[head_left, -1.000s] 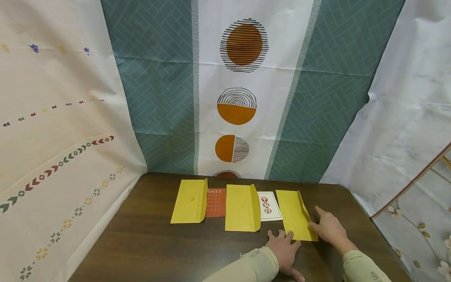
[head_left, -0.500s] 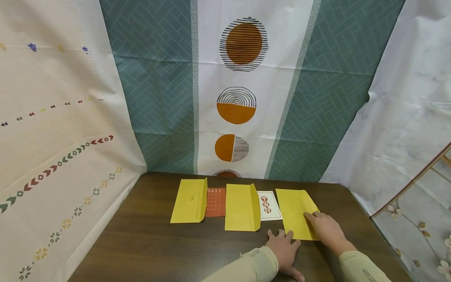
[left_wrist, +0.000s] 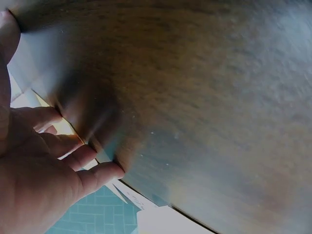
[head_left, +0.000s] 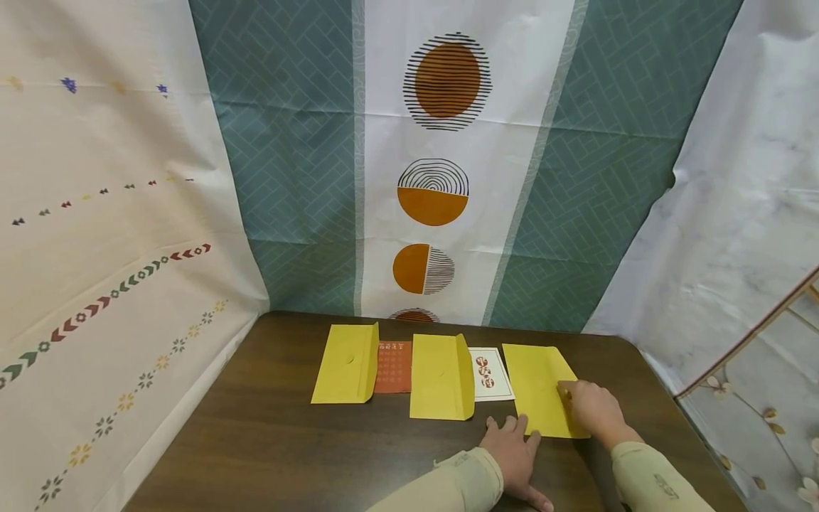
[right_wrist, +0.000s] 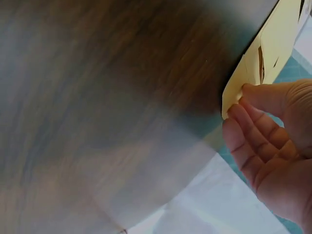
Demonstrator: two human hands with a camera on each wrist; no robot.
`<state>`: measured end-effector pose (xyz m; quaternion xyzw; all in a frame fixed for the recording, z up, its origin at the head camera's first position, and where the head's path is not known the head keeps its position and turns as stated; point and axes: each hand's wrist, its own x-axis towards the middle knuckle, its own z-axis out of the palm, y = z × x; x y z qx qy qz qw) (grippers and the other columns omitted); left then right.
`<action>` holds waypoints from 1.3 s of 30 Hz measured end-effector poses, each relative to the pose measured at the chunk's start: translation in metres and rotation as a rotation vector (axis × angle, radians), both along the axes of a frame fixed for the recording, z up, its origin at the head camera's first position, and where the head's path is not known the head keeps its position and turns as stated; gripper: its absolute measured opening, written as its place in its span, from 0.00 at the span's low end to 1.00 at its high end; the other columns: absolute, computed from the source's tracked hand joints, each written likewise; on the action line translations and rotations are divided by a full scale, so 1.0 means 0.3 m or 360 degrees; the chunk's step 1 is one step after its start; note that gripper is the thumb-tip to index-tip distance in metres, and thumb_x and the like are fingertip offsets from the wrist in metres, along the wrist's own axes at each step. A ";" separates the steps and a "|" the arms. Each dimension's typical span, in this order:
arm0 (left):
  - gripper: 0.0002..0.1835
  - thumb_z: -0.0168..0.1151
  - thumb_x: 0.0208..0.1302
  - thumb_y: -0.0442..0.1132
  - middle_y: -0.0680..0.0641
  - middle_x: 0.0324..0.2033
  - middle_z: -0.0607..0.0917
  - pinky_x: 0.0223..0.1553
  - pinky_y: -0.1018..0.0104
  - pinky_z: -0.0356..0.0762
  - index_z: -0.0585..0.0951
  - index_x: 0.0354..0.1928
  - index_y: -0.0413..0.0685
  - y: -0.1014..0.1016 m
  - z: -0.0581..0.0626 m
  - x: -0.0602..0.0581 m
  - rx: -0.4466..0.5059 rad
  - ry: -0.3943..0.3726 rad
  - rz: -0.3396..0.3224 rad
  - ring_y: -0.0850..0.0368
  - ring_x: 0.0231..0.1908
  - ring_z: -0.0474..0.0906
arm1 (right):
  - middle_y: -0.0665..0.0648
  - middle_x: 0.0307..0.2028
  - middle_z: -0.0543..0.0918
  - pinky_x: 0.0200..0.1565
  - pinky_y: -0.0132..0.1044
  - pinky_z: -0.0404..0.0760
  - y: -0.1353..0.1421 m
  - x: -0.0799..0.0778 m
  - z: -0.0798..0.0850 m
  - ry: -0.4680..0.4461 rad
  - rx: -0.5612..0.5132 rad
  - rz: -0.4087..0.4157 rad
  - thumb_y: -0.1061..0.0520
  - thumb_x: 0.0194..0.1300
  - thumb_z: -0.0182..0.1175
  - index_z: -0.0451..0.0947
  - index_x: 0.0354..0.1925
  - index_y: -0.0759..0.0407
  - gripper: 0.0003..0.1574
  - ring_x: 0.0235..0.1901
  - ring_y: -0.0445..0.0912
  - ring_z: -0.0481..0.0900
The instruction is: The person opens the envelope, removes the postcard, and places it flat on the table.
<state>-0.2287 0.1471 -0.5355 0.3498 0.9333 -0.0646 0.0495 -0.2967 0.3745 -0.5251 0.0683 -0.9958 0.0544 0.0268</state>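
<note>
The rightmost yellow envelope (head_left: 540,391) lies on the dark wooden table with its flap folded out to the right. My right hand (head_left: 598,412) is over that flap; in the right wrist view, thumb and bent fingers meet on the end of the paper flap (right_wrist: 239,80), seemingly pinching it. A slit shows along the envelope's opening there. My left hand (head_left: 512,459) rests on the table with fingers spread, its fingertips by the envelope's lower left corner. In the left wrist view the fingertips (left_wrist: 109,171) touch the wood. That hand holds nothing.
Farther left lie a middle yellow envelope (head_left: 438,380) and a left yellow envelope (head_left: 342,366), flaps on their right sides. A red card (head_left: 393,370) lies between them; a white card (head_left: 491,377) with red print lies beside the right envelope. Patterned cloths (head_left: 301,178) surround the table (head_left: 288,455).
The right envelope's flap, raised a second ago, now lies folded out. My right hand came left onto it, then shifted slightly right. My left hand stays nearly in place.
</note>
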 end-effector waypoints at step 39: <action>0.53 0.61 0.45 0.91 0.58 0.74 0.70 0.70 0.45 0.75 0.70 0.75 0.82 -0.011 0.014 0.003 0.0067 -0.0024 0.0053 0.59 0.70 0.70 | 0.59 0.35 0.88 0.32 0.40 0.83 0.032 -0.001 -0.012 -0.0505 -0.1240 -0.0327 0.62 0.75 0.63 0.67 0.74 0.76 0.36 0.28 0.47 0.83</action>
